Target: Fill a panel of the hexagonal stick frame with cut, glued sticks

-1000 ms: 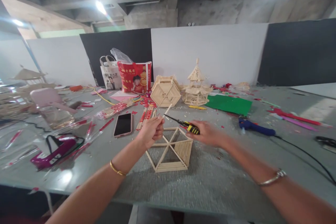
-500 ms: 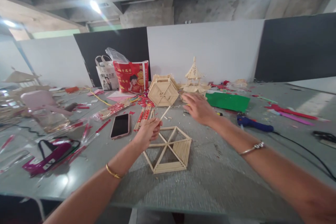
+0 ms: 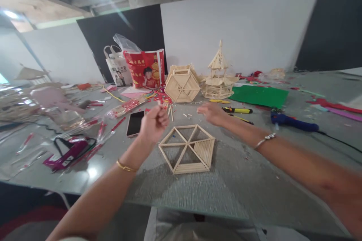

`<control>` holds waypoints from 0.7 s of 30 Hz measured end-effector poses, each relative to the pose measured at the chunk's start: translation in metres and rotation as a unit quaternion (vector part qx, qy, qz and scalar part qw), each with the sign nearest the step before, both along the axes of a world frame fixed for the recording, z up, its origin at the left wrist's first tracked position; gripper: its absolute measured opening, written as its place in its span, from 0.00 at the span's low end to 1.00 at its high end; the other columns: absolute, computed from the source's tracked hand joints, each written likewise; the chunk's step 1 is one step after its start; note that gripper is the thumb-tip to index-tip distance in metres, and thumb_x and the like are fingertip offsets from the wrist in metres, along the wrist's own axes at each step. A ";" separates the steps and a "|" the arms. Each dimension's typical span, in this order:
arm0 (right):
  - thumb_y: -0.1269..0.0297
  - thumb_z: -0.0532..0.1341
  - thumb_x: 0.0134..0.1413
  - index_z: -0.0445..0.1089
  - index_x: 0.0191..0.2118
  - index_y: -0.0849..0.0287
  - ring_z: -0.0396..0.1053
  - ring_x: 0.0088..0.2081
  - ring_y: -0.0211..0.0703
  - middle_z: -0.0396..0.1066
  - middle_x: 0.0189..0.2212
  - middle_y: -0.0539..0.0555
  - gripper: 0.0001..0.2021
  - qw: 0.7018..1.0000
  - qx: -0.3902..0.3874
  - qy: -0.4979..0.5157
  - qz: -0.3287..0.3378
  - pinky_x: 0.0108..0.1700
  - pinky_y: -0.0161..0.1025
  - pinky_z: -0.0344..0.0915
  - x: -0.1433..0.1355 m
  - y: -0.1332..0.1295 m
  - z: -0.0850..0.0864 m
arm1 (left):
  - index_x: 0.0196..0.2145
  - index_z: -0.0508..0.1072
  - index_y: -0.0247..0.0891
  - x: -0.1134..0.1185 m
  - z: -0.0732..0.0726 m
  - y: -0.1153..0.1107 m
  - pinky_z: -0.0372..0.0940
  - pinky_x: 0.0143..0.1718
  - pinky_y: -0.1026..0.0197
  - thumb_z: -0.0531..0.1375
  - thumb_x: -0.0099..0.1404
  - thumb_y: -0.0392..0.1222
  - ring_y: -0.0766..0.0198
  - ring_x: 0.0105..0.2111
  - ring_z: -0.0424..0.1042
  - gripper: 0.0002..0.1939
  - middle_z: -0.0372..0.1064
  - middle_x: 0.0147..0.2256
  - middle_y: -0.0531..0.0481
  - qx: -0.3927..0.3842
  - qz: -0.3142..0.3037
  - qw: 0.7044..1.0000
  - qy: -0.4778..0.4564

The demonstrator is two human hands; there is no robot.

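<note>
My left hand (image 3: 154,122) is raised above the table beside the phone, its fingers curled together; a pale blurred tip shows above them, too unclear to name. My right hand (image 3: 209,113) hovers low near the small stick scraps, fingers bent and blurred, and what they hold, if anything, cannot be made out. Between and below the hands lies a flat hexagonal stick frame (image 3: 187,144) with spokes; its right and bottom sections are partly filled with parallel sticks. Behind stands a hexagonal stick box (image 3: 182,87), with a tiered stick pagoda (image 3: 220,83) to its right.
A black phone (image 3: 135,123) and plastic-wrapped packets lie left. Red bag (image 3: 145,69) stands at the back. On the right are a green sheet (image 3: 258,96), a yellow-black cutter (image 3: 237,110) and a blue glue gun (image 3: 294,122) with its cord.
The view has shifted, so the table things appear elsewhere. My left hand has risen away from the frame, and the stick seen in it no longer shows clearly. My right hand's fingers have drawn in.
</note>
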State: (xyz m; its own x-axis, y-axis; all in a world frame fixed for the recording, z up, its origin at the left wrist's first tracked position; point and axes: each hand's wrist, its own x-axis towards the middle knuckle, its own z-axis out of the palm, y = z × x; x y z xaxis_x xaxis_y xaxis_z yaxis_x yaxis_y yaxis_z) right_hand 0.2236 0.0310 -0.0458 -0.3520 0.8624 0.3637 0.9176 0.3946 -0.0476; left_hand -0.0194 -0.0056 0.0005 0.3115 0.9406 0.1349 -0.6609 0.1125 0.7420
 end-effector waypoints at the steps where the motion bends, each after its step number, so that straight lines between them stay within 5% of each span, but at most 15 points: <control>1: 0.72 0.53 0.54 0.72 0.30 0.60 0.67 0.38 0.46 0.73 0.31 0.57 0.11 1.000 -0.007 -0.015 0.004 0.39 0.39 0.57 -0.002 0.009 -0.004 | 0.27 0.65 0.34 0.003 -0.006 0.001 0.54 0.15 0.73 0.54 0.60 0.31 0.76 0.15 0.57 0.05 0.56 0.18 0.58 -0.020 -0.016 0.999 0.022; 6: 0.69 0.57 0.52 0.74 0.35 0.59 0.67 0.43 0.49 0.73 0.38 0.59 0.08 0.999 -0.013 -0.046 -0.015 0.44 0.41 0.57 0.002 0.033 -0.003 | 0.30 0.68 0.33 0.012 -0.024 0.001 0.65 0.26 0.68 0.57 0.61 0.33 0.70 0.24 0.70 0.02 0.70 0.26 0.49 -0.031 -0.024 0.995 0.097; 13: 0.41 0.54 0.51 0.73 0.37 0.62 0.67 0.43 0.62 0.71 0.36 0.68 0.26 0.975 -0.075 -0.056 -0.201 0.41 0.53 0.60 0.099 0.007 -0.003 | 0.27 0.70 0.34 0.011 -0.028 0.003 0.64 0.26 0.69 0.61 0.58 0.33 0.70 0.28 0.71 0.03 0.71 0.30 0.50 -0.009 -0.018 0.992 0.123; 21: 0.37 0.60 0.42 0.74 0.30 0.60 0.70 0.34 0.57 0.72 0.30 0.63 0.26 0.968 -0.160 -0.070 -0.178 0.35 0.49 0.63 0.127 -0.003 -0.023 | 0.30 0.74 0.33 0.015 -0.033 0.004 0.64 0.23 0.71 0.62 0.58 0.35 0.74 0.21 0.65 0.02 0.68 0.25 0.53 -0.007 -0.020 0.986 0.162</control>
